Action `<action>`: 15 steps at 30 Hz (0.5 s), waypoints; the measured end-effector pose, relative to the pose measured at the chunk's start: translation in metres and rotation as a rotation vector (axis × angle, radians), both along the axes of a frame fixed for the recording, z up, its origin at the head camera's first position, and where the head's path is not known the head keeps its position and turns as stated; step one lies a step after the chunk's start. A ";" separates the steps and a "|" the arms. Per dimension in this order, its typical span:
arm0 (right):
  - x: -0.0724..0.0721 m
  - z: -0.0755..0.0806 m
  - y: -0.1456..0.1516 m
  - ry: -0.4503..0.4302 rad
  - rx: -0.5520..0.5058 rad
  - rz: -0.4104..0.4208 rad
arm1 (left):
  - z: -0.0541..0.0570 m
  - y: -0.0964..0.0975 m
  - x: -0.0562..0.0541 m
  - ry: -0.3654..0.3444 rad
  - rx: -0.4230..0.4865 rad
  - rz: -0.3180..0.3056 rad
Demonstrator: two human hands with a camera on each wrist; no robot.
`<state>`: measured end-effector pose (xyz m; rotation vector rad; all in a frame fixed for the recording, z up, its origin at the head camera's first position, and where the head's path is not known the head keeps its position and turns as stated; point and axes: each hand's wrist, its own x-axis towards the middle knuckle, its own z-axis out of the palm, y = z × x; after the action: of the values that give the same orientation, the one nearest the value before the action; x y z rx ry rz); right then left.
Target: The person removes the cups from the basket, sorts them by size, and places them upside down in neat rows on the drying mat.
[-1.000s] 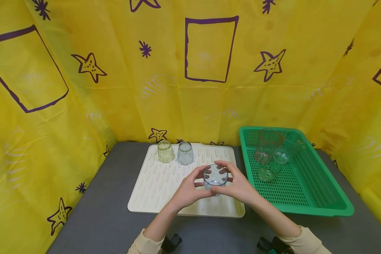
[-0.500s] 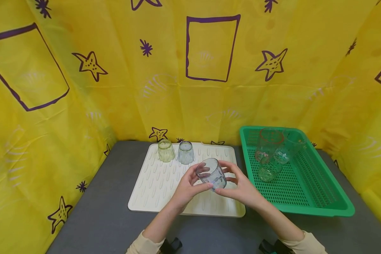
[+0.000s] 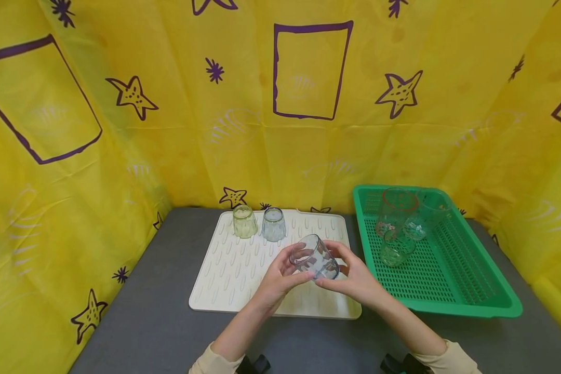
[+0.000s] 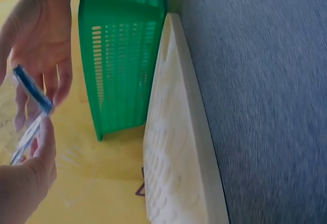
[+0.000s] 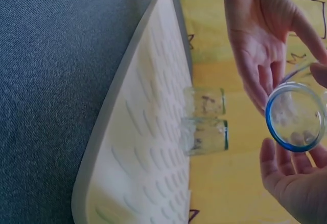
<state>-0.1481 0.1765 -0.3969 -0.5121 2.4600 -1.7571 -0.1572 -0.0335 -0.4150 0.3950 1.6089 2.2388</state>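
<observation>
Between both hands, above the white drying mat [image 3: 224, 275], a clear bluish drinking glass [image 3: 312, 259] is held tilted, its mouth toward the upper left. The left hand [image 3: 278, 278] grips it near the rim, thumb in front and fingers behind. Around the base end curl the thumb and fingers of the right hand [image 3: 352, 275]. In the right wrist view the round base of the glass [image 5: 295, 116] faces the camera with a blue edge. On the mat's back left, a greenish glass [image 3: 245, 222] and a bluish glass [image 3: 274, 225] stand upside down, side by side.
A green perforated basket [image 3: 467, 275] stands right of the mat on the grey table [image 3: 145, 301]. Inside are a tall red-rimmed glass [image 3: 397, 208], a clear glass [image 3: 421, 218] and a small greenish glass [image 3: 396, 249]. A yellow patterned cloth [image 3: 182, 156] hangs behind.
The held glass has turned from roughly upright, mouth up, to tilted with its mouth toward the upper left and its base toward the right hand. Both hands still hold it over the mat.
</observation>
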 end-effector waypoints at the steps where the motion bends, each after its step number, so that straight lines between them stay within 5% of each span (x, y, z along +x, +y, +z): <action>1: 0.000 0.000 0.001 0.005 0.010 0.003 | 0.000 -0.002 -0.001 0.013 -0.018 -0.010; 15: -0.005 0.009 0.014 0.109 0.220 0.166 | 0.014 -0.032 -0.017 0.250 -0.304 -0.184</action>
<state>-0.1531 0.1906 -0.3881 -0.7826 2.5557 -1.4127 -0.1745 -0.0658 -0.4015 0.7269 1.9159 1.8301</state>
